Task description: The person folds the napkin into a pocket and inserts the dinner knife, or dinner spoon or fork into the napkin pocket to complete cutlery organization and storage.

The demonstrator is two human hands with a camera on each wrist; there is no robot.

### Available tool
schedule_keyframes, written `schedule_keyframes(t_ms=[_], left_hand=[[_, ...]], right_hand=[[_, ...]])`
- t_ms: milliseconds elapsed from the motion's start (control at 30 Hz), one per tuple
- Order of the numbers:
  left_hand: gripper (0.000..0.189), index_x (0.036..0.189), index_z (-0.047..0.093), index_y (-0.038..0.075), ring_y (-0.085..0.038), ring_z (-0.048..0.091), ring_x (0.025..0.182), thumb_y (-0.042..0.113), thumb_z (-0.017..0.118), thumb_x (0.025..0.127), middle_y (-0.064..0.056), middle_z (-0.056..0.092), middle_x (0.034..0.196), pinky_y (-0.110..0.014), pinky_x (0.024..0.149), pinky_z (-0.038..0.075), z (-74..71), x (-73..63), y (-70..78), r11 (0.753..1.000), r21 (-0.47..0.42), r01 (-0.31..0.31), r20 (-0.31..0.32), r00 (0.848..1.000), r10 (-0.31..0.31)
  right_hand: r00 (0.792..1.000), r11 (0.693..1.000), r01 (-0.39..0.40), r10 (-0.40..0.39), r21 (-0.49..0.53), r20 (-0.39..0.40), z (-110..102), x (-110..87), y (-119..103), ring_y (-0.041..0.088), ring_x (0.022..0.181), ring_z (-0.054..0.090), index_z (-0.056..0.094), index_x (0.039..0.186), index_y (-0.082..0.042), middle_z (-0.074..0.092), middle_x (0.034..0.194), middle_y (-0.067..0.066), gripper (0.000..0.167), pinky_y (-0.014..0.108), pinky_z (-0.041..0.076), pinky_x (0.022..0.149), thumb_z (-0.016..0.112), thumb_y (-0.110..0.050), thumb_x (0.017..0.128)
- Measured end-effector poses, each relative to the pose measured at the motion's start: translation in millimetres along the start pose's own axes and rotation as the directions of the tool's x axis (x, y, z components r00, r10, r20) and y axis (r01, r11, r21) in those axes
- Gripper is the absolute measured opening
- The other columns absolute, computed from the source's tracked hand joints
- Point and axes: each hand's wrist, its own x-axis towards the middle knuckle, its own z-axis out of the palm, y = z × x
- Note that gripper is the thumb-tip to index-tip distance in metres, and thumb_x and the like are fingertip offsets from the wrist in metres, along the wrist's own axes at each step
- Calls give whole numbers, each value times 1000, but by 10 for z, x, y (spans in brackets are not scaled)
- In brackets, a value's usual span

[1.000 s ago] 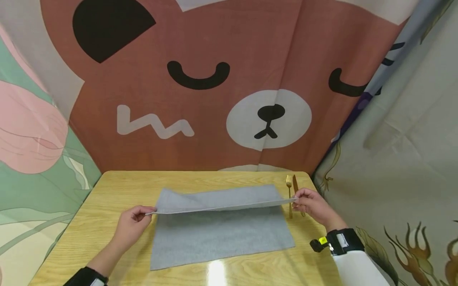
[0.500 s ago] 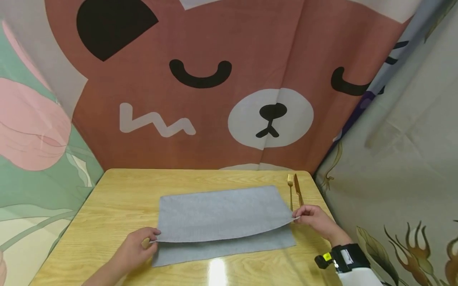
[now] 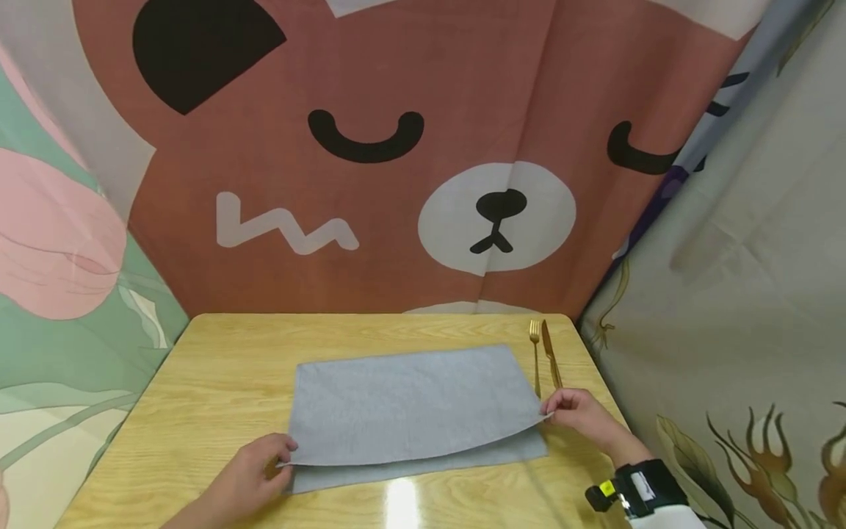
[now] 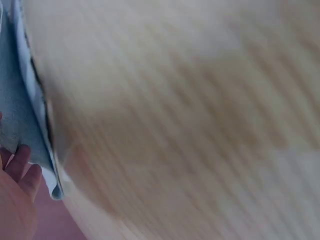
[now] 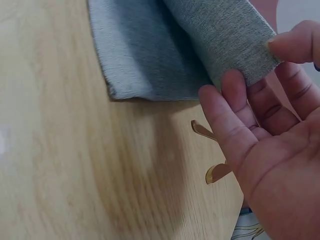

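Fingers (image 5: 225,117) and thumb of the right hand (image 3: 583,417) pinch one near corner of the cloth's upper layer, we see, while the left hand (image 3: 254,470) grips the other near corner. We see the left thumb poorly: the left wrist view cuts that hand off at its edge and blurs the table (image 3: 218,389). Between the hands lies the grey cloth (image 3: 416,408), doubled over on the table; its raised upper layer covers most of the lower one, so we make out only a strip along the near edge. Beyond the right hand are the gold fork (image 3: 534,334) and the knife (image 3: 549,349), side by side, their near ends hidden from us in the head view. Two gold ends peek past the fingers in the right wrist view, but we cannot tell which is whose.
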Motion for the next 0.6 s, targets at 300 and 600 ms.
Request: schedule_keyframes(t_ms=[300,600], left_hand=[[24,81,60,38,-11,71,104,27,80,90,15,70,111,-35,84,62,-11,-95,-14,991,120,-54,233,972,24],[18,80,63,38,-14,72,104,39,72,96,13,70,112,-35,84,61,10,-116,-41,986,127,-111,264,962,74]], right_hand=[[999,961,17,-2,-277,54,149,-2,63,5,72,56,67,84,-2,67,85,6,8,24,48,61,71,4,81],[994,821,66,-1,-567,114,296,-44,12,2,82,57,73,88,-14,68,89,-5,16,24,51,71,76,-2,79]])
